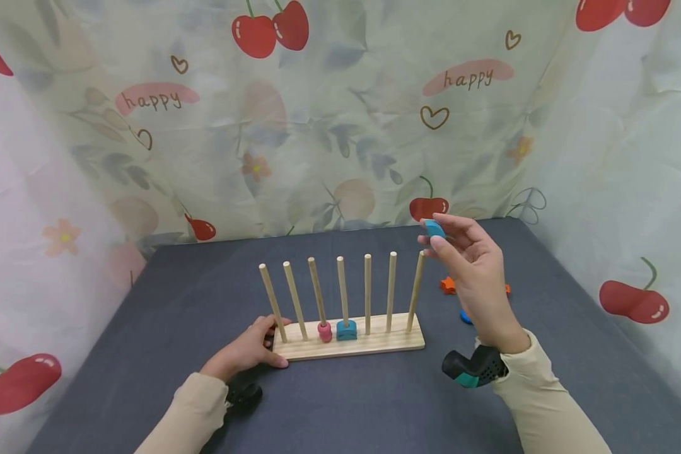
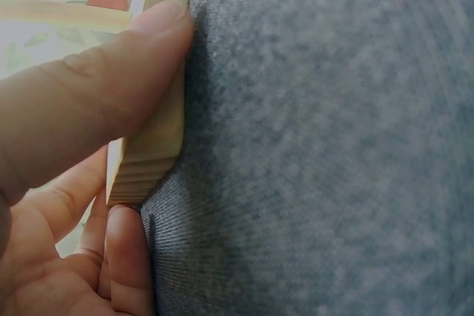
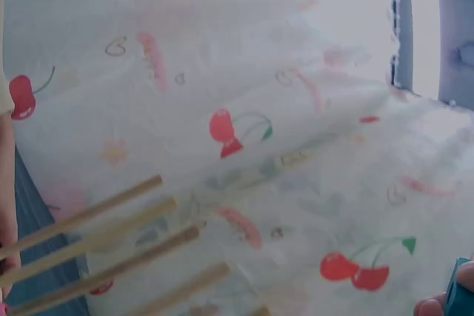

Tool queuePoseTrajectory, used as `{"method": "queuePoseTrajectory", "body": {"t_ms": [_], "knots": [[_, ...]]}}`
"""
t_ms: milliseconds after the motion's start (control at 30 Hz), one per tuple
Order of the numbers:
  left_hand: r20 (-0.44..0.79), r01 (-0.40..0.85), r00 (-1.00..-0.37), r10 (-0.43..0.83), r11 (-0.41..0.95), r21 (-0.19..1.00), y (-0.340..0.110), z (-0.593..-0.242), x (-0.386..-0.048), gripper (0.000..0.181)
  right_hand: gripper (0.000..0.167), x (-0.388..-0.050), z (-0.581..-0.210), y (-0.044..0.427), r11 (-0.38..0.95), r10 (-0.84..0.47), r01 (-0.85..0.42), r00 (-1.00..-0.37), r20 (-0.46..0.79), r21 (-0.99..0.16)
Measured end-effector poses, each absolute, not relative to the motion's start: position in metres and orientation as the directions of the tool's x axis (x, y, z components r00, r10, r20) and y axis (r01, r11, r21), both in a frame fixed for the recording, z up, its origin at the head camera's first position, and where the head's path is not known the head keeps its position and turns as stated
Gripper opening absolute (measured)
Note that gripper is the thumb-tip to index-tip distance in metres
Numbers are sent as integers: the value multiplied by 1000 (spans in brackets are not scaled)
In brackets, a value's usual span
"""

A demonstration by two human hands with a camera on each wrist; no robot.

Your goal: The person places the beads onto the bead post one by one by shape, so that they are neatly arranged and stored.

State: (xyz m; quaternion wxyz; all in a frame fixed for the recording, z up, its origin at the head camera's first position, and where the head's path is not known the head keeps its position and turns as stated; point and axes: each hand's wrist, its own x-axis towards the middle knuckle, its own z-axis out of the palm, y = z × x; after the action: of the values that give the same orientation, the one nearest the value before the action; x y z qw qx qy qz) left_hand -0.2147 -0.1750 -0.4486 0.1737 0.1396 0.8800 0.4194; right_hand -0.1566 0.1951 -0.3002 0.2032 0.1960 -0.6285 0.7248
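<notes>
A wooden base (image 1: 374, 345) with several upright pegs stands on the dark cloth. My left hand (image 1: 250, 347) grips its left end; the left wrist view shows the thumb (image 2: 89, 101) pressed along the base's edge (image 2: 159, 127). Pink beads (image 1: 325, 332) sit at the foot of the third peg from the left, and a blue piece (image 1: 346, 330) is on the middle peg. Above the top of the rightmost peg (image 1: 416, 293), my right hand (image 1: 479, 284) pinches another blue piece (image 1: 434, 229), partly visible in the right wrist view (image 3: 457, 294).
An orange piece (image 1: 448, 285) lies on the table (image 1: 352, 403) right of the base. Partly behind the right hand are a blue piece (image 1: 466, 317) and another bit of orange (image 1: 507, 289). Patterned curtains (image 1: 329, 126) enclose the back and sides.
</notes>
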Motion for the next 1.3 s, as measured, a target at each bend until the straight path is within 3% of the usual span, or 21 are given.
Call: {"method": "queuePoseTrajectory", "body": {"t_ms": [300,833,1300], "knots": [[-191,103,-897,399,608,787,-175,-448,-215,73,35,-155,-288,159,-88,35,-607,-794,607,-790],[-209,74,-903,376,614,786,-174,-447,-214,73,34,-167,-321,116,-78,-31,-702,-708,705,-708],[-215,67,-904,369,620,782,-174,-446,-214,74,34,-181,-336,100,50,-29,-789,-613,789,-612]]}}
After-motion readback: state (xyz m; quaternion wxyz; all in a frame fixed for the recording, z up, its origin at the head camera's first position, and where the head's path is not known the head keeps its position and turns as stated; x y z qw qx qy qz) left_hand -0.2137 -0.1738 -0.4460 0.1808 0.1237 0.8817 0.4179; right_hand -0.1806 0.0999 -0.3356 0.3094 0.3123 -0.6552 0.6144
